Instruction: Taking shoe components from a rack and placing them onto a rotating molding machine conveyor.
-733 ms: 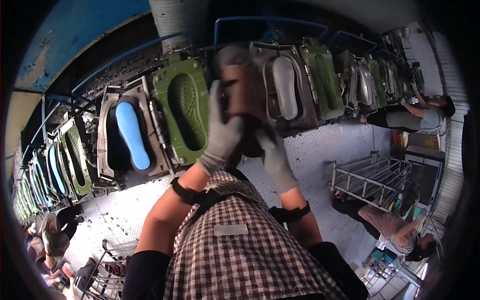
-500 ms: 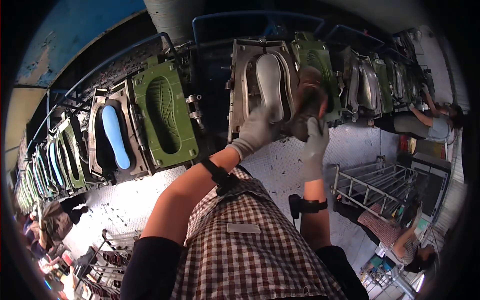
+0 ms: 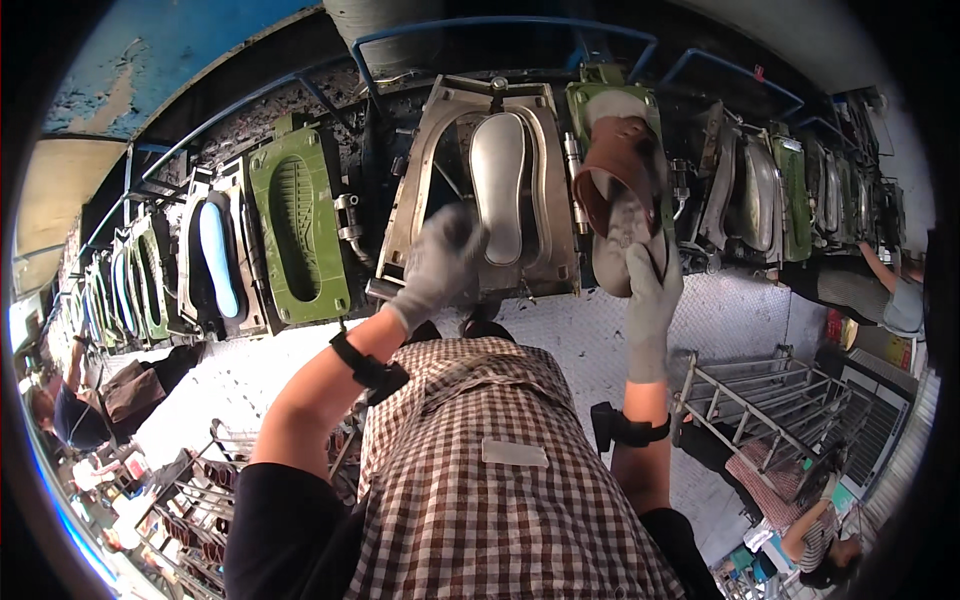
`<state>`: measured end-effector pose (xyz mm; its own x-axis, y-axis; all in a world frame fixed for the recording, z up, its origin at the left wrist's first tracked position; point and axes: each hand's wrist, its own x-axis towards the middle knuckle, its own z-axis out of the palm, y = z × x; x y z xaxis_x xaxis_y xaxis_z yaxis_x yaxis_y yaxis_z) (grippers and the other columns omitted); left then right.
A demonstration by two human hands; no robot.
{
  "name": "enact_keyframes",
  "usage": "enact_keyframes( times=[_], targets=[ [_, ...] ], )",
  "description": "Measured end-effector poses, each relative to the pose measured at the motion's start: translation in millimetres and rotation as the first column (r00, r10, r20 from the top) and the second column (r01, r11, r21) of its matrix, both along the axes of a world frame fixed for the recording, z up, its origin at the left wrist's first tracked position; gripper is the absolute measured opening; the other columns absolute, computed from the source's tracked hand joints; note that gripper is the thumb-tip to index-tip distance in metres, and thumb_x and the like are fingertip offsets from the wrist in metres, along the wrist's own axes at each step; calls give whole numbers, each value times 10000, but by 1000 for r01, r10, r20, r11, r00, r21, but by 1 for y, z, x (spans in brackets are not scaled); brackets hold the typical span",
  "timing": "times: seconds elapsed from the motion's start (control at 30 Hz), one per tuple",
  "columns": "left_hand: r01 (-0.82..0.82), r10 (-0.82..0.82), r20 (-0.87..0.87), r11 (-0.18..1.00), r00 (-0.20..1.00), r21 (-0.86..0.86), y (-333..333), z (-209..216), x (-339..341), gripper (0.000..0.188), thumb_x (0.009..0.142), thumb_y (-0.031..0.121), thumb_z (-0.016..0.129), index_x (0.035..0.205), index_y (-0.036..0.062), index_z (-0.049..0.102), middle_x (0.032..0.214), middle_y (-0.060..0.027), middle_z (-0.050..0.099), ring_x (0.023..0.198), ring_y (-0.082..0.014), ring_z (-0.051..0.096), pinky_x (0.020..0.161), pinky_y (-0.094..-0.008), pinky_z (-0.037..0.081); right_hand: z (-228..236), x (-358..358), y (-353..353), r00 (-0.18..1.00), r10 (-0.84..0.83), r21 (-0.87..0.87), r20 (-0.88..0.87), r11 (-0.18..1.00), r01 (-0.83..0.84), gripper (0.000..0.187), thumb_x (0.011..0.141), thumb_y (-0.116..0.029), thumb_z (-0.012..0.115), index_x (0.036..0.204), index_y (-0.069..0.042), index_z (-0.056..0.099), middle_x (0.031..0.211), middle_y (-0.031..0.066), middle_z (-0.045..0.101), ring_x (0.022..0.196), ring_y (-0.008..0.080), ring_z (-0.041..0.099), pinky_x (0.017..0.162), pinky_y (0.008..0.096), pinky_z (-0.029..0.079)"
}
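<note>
I see the brown sandal (image 3: 622, 165) right of the silver sole-shaped mould core (image 3: 498, 190), in front of a green mould (image 3: 577, 100), its long axis roughly parallel to the core's and pointing away from my right hand (image 3: 653, 300), the nearer one. That hand is closed on the sandal's near end; on my feed the left hand (image 3: 440, 258), blurred at the core's lower left, looks half-curled, any hold or contact unclear.

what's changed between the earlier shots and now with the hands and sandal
The brown sandal went right, from left of the metal mould to in front of the green mould beyond it, in the right hand. The left hand, earlier at or near the sandal, is now apart from it, by the metal mould's lower left. The blue sole stayed put.
</note>
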<state>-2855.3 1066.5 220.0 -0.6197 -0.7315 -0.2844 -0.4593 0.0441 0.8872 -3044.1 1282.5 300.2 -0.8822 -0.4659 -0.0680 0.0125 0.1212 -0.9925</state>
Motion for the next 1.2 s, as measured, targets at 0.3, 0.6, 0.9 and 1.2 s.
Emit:
enact_keyframes(
  times=[0.3, 0.6, 0.9, 1.2],
  targets=[
    [-175, 382, -229, 774, 896, 608, -20, -59, -77, 524, 827, 215, 912, 1270, 25, 705, 1100, -74, 768, 933, -185, 731, 836, -348, 607, -24, -37, -118, 688, 56, 243, -723, 954, 177, 331, 967, -158, 692, 1292, -108, 730, 1118, 128, 757, 964, 254, 740, 857, 372, 578],
    [-30, 249, -340, 843, 907, 537, 36, -58, -4, 621, 1003, 83, 670, 1565, 56, 408, 1404, -129, 620, 1350, -235, 560, 1131, -380, 476, -40, 30, -152, 346, 872, 675, -345, 487, -555, 219, 939, -227, 681, 1133, -145, 743, 1040, 152, 713, 973, 377, 725, 829, 475, 587],
    [-297, 644, -49, 418, 763, 858, 13, -41, -19, 704, 973, 273, 771, 1558, 74, 434, 1525, -170, 504, 1371, -326, 509, 1079, -462, 503, -50, 47, -73, 565, 731, 533, -383, 674, -512, 382, 972, -319, 727, 1232, -39, 709, 1170, 134, 715, 1039, 352, 723, 902, 456, 581],
    [-111, 626, -232, 458, 744, 882, 4, -40, -27, 493, 987, 253, 750, 1391, -11, 646, 1193, -76, 736, 1007, -178, 715, 913, -324, 587, -107, 41, -99, 914, 385, 609, 127, 697, -378, 624, 895, -248, 787, 1413, 16, 561, 1104, 215, 692, 996, 359, 701, 912, 449, 561]
  ],
)
